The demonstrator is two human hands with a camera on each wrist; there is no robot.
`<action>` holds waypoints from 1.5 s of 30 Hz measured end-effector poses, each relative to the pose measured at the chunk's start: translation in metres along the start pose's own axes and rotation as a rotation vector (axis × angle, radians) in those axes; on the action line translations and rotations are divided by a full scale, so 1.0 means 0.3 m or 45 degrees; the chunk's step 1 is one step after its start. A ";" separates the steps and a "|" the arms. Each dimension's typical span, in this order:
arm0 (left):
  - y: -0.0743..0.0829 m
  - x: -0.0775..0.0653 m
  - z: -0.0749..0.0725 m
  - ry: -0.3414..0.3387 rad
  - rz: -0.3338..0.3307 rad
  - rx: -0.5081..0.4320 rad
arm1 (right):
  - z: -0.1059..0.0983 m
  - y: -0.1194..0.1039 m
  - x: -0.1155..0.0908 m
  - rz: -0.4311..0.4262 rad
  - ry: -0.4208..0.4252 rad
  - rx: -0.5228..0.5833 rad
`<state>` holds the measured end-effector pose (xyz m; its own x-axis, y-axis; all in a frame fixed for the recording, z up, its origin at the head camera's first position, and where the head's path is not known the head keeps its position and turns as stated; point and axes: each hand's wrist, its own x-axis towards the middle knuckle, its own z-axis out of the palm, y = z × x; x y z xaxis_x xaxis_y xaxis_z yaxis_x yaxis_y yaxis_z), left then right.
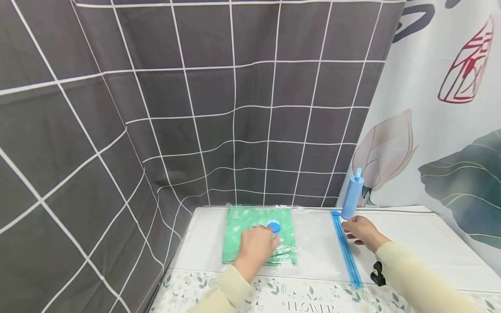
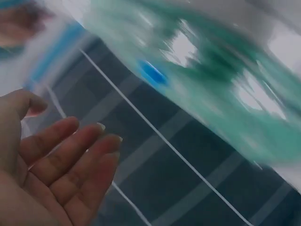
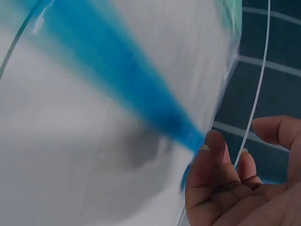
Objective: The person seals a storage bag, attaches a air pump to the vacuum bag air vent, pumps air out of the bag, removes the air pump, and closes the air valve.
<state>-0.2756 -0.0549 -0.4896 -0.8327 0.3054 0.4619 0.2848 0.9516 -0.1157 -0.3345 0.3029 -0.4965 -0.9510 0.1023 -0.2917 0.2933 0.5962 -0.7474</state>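
A clear plastic vacuum storage bag (image 1: pixel 317 248) lies flat on the white table, with a folded green patterned cloth (image 1: pixel 238 226) inside its left part. A round blue valve (image 1: pixel 275 227) sits over the cloth. Along the bag's right side runs a blue zip strip (image 1: pixel 347 252). My left hand (image 1: pixel 256 245) is over the cloth near the valve; its fingers (image 2: pixel 94 160) are loosely bent with nothing between them. Beside the far end of the strip is my right hand (image 1: pixel 364 231), its bent fingers (image 3: pixel 204 174) holding nothing, fingertips close by the strip's end.
A light blue hand pump (image 1: pixel 353 195) stands upright at the back, just beyond my right hand. Dark checked fabric (image 1: pixel 250 108) hangs behind and to the left. A flower-printed cloth (image 1: pixel 297 295) covers the table's front.
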 end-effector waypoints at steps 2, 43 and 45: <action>-0.095 0.013 0.017 -0.029 -0.096 -0.048 | 0.038 -0.032 -0.004 -0.052 0.012 -0.018; -0.497 0.118 0.475 -0.492 -0.345 -0.432 | 0.639 -0.403 -0.011 -0.531 0.204 -0.617; -0.502 0.119 0.489 -0.489 -0.332 -0.455 | 0.646 -0.403 -0.005 -0.542 0.213 -0.642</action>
<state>-0.4177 -0.1821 -0.5848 -0.9902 0.1173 0.0757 0.1346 0.9464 0.2937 -0.3497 0.0765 -0.5215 -0.9878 -0.1257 0.0924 -0.1522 0.9059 -0.3952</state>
